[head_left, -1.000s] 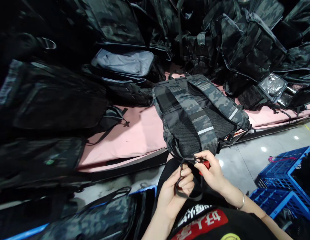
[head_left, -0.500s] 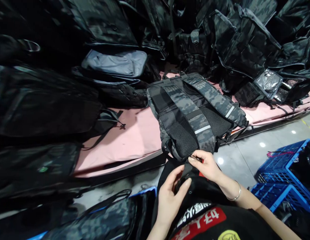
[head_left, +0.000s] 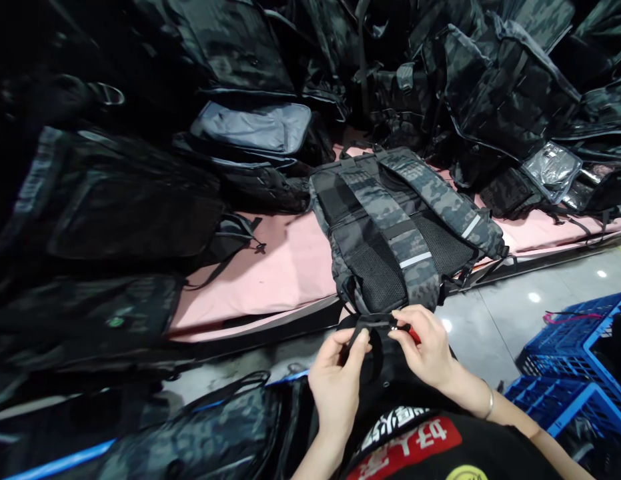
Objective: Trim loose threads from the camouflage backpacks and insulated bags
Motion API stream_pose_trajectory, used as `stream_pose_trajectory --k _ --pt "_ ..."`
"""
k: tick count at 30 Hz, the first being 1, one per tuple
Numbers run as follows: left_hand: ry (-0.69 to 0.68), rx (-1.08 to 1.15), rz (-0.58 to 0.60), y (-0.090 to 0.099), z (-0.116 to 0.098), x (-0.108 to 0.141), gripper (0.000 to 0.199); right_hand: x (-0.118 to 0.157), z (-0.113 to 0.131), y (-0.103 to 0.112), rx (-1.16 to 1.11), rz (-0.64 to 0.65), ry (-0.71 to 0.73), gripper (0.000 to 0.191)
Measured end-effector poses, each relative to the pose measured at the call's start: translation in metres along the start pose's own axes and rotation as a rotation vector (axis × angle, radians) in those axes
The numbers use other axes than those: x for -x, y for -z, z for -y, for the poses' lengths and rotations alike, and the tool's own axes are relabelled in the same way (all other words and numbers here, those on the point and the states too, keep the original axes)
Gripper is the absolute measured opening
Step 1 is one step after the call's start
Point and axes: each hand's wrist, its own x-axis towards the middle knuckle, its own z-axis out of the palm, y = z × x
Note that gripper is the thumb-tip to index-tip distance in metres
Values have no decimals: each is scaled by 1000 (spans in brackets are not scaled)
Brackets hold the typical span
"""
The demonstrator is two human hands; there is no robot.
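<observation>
A camouflage backpack lies with its shoulder straps up on the pink-covered table, its lower edge towards me. Between my hands, just off that edge, is a black strap. Thumb and fingers of my left hand pinch the strap from the left. My right hand is closed around a small red-handled tool, its dark tip close to the strap. Fingers hide most of the tool, so its exact kind does not show.
Dark camouflage bags crowd the back and left of the pink table. Blue plastic crates stand on the floor at the right. Another camouflage bag lies low at the left. A clear plastic packet rests at the right.
My right hand has turned, showing more of the red handle, and the strap is now stretched between both hands. The view has shifted slightly left; the backpack stays in place.
</observation>
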Motion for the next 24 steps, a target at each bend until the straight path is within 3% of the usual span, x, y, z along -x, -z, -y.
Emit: stream_pose_trajectory --k 7,14,18,21,24 --pt "-46 -85 49 -4 -5 7 19 1 -2 -4 29 16 65 15" --pt "-274 -223 -62 -7 -8 12 8 1 3 -3 39 11 6 14" --pt "-361 -263 -65 -7 -11 11 4 0 5 -3 33 7 6 12" --pt "-311 -237 -52 -6 -11 9 7 0 3 -3 -39 -18 -28 9" --pt "-151 -168 43 -4 -12 7 16 4 -2 -2 -158 -51 -111 7"
